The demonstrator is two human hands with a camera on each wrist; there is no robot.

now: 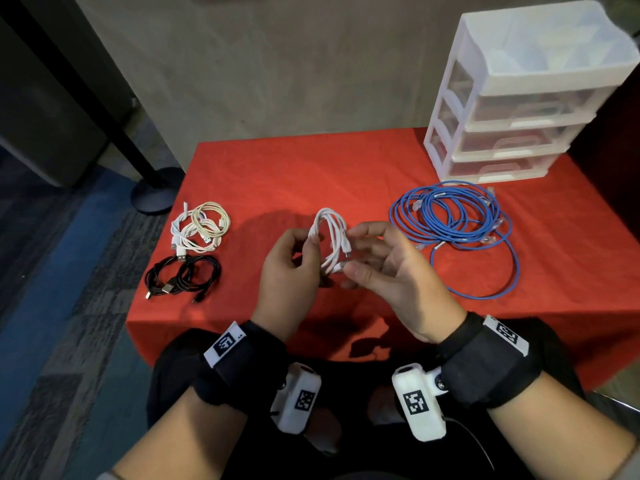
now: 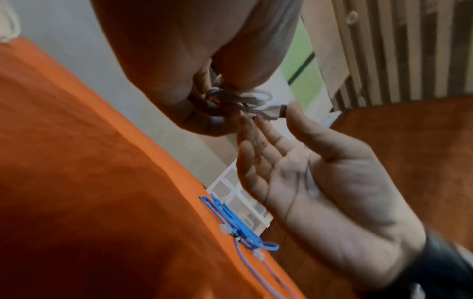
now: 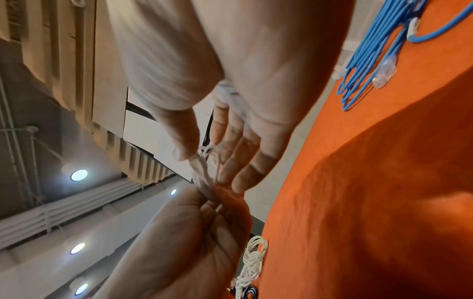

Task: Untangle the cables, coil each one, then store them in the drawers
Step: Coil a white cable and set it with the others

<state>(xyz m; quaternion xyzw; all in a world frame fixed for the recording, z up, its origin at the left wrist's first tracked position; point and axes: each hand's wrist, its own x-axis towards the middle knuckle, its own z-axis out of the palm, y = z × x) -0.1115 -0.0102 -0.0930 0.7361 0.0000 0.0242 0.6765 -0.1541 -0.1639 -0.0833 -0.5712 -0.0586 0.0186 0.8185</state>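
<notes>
A white cable [image 1: 329, 223], folded into a small coil, is held up over the red-covered table [image 1: 311, 174]. My left hand [image 1: 294, 261] grips one side of the loops between thumb and fingers. My right hand [image 1: 374, 258] faces it, fingers spread, and lightly pinches the plug end of the white cable [image 2: 277, 113] between thumb and fingertips. In the right wrist view the strands of the white cable [image 3: 204, 176] run from my right hand [image 3: 230, 101] down into my left hand [image 3: 192, 222]. The white plastic drawer unit [image 1: 519, 109] stands at the back right, drawers closed.
A large loose pile of blue network cables [image 1: 450, 220] lies right of my hands, before the drawers. At the table's left lie a bundle of white and cream cables [image 1: 201, 226] and, nearer me, black cables [image 1: 183, 278]. The table's left edge drops to carpet.
</notes>
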